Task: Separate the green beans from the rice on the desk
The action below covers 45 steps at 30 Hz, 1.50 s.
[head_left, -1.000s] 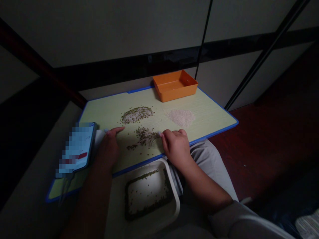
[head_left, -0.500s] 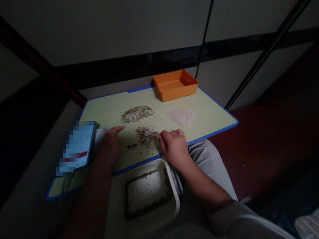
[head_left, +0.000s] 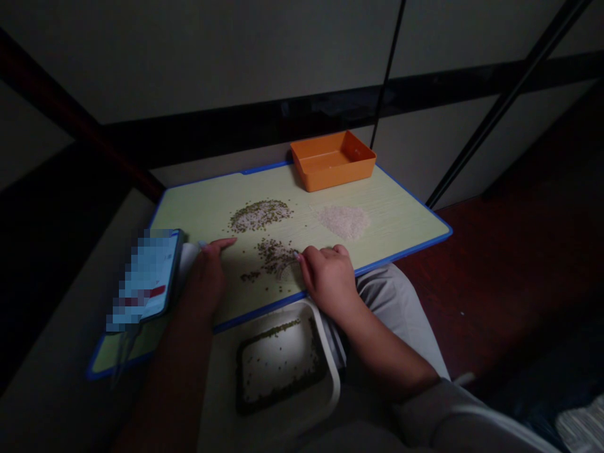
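On the pale yellow board [head_left: 391, 229] with a blue rim, a near pile of dark green beans mixed with rice grains [head_left: 271, 255] lies between my hands. My right hand [head_left: 328, 277] rests at this pile's right edge, fingers curled and thumb against the index finger; whatever they may pinch is too small to make out. To the left of the pile, my left hand [head_left: 210, 270] lies on the board with its index finger stretched out and holds nothing. A second mixed pile [head_left: 261, 215] spreads farther back. Plain rice [head_left: 345, 221] forms a heap to its right.
An orange tray [head_left: 340, 176] stands at the board's back edge. A white tub [head_left: 330, 371] with green beans along its inner edges sits below the front edge. A phone [head_left: 153, 277] leans at the left, near my left wrist. Cabinet panels rise behind.
Almost nothing differs. Both hands stay in place, with only a very slight shift of a few grains at my right fingertips.
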Available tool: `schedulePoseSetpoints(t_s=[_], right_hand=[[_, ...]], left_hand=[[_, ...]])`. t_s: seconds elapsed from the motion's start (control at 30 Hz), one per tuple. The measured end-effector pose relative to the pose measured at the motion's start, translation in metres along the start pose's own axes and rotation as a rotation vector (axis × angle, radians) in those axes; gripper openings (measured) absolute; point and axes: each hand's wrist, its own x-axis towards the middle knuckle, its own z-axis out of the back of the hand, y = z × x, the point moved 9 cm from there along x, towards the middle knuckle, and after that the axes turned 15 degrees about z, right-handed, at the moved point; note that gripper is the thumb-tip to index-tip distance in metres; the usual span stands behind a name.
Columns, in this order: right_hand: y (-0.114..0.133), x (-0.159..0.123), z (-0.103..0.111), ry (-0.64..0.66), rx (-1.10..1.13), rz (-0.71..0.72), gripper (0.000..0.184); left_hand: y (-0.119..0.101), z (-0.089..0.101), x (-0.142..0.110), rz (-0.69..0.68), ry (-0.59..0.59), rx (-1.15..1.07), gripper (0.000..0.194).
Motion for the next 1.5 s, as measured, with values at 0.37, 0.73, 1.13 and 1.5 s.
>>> schedulePoseSetpoints(t_s=[0.37, 0.73, 1.13, 1.5], right_hand=[[0.004, 0.001, -0.001, -0.005, -0.020, 0.011, 0.028], [0.016, 0.008, -0.008, -0.024, -0.056, 0.027, 0.031], [0.021, 0.011, -0.016, 0.063, 0.012, 0.065, 0.030], [0.021, 0.010, -0.020, 0.144, 0.068, 0.071, 0.031]], left_hand=[[0.001, 0.000, 0.002, -0.011, -0.008, 0.012, 0.073], [0.001, 0.000, 0.004, -0.027, -0.008, 0.024, 0.071], [0.001, -0.001, 0.002, -0.001, 0.004, 0.014, 0.074], [-0.004, 0.000, -0.003, 0.004, 0.006, 0.023, 0.073]])
